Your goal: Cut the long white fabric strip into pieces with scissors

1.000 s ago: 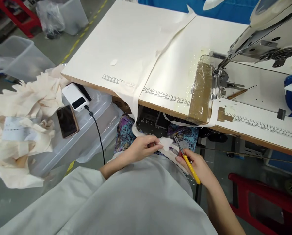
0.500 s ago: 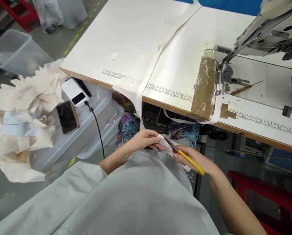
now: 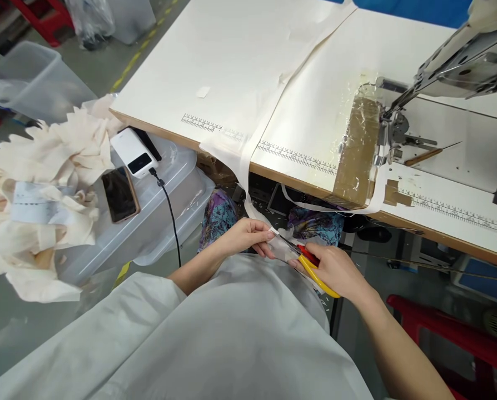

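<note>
1. Head view: the left arm comes in from the left, in a grey sleeve point(image 3: 144, 300), and the left hand point(image 3: 248, 236) reaches across to the middle, over the lap.
2. The left thumb and first finger pinch a small bit of white cloth point(image 3: 281, 249). The other fingers curl under it.
3. The right arm comes up from the lower right, with its lower part bare. The right hand point(image 3: 334, 269) leans in toward the left one.
4. The right fingers are wrapped around the handles of the scissors point(image 3: 315, 273).
5. The scissors have yellow handles with some red near the blades. The metal blades point up and left, right by the left fingertips. I cannot tell if the blades are apart or together.
6. The white cloth is thin and crumpled. It is between the two hands, above the lap and in front of the table point(image 3: 298, 178).
7. A long white strip point(image 3: 244, 169) hangs over the table edge and goes down near the left hand. I cannot tell if it joins the cloth.
</note>
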A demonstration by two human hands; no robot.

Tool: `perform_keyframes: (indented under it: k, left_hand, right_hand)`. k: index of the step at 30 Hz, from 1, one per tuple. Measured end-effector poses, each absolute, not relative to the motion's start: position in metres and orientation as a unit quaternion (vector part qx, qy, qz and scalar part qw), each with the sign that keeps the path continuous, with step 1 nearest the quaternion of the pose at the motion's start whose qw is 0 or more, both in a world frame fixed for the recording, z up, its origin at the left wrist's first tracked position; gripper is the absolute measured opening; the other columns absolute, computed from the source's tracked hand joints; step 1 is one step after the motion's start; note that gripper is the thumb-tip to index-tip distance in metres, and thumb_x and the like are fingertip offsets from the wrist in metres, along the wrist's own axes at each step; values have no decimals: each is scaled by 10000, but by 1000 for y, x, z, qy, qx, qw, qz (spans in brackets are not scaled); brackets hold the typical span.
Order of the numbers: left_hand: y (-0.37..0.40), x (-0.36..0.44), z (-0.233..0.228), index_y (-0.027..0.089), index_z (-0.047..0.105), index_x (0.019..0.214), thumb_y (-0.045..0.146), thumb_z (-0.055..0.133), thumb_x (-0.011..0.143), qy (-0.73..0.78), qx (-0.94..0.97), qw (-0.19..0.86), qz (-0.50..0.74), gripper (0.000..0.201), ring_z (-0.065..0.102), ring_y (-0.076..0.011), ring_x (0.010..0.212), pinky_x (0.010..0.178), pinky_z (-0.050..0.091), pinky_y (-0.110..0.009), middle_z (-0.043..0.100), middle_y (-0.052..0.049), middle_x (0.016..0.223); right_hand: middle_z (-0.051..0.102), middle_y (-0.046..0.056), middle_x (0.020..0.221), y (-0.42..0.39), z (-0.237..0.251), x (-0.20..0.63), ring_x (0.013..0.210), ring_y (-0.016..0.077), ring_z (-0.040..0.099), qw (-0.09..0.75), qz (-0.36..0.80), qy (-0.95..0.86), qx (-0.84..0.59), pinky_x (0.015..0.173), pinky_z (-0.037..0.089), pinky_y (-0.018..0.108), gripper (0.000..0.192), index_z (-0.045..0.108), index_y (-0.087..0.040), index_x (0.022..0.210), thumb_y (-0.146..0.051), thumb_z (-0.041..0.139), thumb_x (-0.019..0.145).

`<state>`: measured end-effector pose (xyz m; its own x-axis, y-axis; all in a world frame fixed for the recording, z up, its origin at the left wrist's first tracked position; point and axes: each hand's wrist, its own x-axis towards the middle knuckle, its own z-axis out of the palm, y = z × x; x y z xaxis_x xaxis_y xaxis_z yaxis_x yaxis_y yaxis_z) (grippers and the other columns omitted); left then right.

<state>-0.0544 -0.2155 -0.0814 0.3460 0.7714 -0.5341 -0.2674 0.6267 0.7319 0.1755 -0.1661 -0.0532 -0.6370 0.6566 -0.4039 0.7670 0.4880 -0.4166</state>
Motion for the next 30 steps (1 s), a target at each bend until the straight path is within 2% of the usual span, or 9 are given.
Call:
perform_keyframes:
  k: [3, 10, 15, 18, 22, 24, 27, 29, 30]
  left_hand:
    - [-216, -55, -81, 134, 591, 749, 559, 748, 681, 465, 276, 774, 328, 459, 703, -178, 614, 583, 532, -231, 714, -66, 618]
    - [-215, -54, -77, 143, 579, 710, 570, 762, 649, 476, 275, 774, 315, 469, 702, -184, 604, 583, 531, -242, 697, -46, 587]
    - [-215, -54, -79, 134, 579, 734, 577, 742, 677, 473, 280, 774, 315, 475, 705, -184, 623, 602, 538, -242, 702, -62, 612]
    - [-218, -42, -81, 156, 558, 830, 595, 705, 710, 473, 297, 766, 318, 477, 709, -197, 632, 584, 529, -247, 690, -39, 620]
    - [-211, -27, -68, 207, 458, 1003, 563, 494, 883, 440, 392, 760, 274, 378, 676, -179, 556, 513, 492, -253, 674, -14, 653]
    - [-190, -36, -50, 196, 476, 987, 468, 444, 931, 474, 523, 664, 247, 280, 653, -169, 568, 528, 483, -263, 678, -33, 717]
    - [-131, -70, -12, 156, 555, 985, 317, 529, 902, 581, 685, 350, 266, 182, 640, -211, 800, 713, 504, -320, 663, -82, 882]
    - [-83, -95, 10, 109, 550, 1076, 201, 615, 833, 640, 705, 183, 244, 268, 581, -275, 1017, 862, 475, -372, 599, -145, 1090]
    - [-59, -104, 17, 81, 548, 1085, 141, 664, 770, 668, 704, 136, 202, 341, 529, -318, 1106, 894, 458, -388, 551, -179, 1171]
  right_hand:
    - [432, -6, 471, -165, -56, 178, 436, 142, 387, 101, -294, 854, 418, 460, 226, 256, 564, 333, -232, 562, -730, 347, 826]
    - [532, 10, 540, -164, -55, 169, 479, 157, 456, 107, -265, 872, 397, 474, 231, 254, 493, 398, -231, 622, -666, 378, 852]
    - [442, -11, 488, -162, -63, 169, 461, 143, 389, 80, -306, 850, 422, 476, 239, 261, 526, 328, -232, 568, -684, 398, 828]
    - [499, -11, 576, -164, -67, 168, 525, 147, 441, 11, -369, 829, 421, 507, 313, 255, 441, 419, -226, 648, -628, 469, 822]
    - [542, -8, 661, -173, -75, 161, 587, 141, 498, -129, -469, 776, 402, 549, 408, 237, 279, 494, -207, 764, -469, 491, 857]
    - [538, -9, 646, -179, -81, 162, 574, 139, 502, -176, -463, 762, 417, 543, 420, 235, 252, 508, -202, 754, -432, 506, 857]
    - [579, 11, 674, -187, -87, 172, 593, 156, 549, -215, -450, 739, 453, 572, 459, 248, 278, 546, -195, 763, -464, 584, 823]
    - [600, 22, 680, -194, -87, 183, 585, 162, 566, -232, -442, 717, 487, 576, 475, 254, 325, 561, -193, 754, -509, 621, 795]
    - [612, 29, 685, -197, -85, 189, 585, 165, 574, -240, -434, 707, 505, 577, 481, 256, 344, 567, -192, 750, -528, 631, 784]
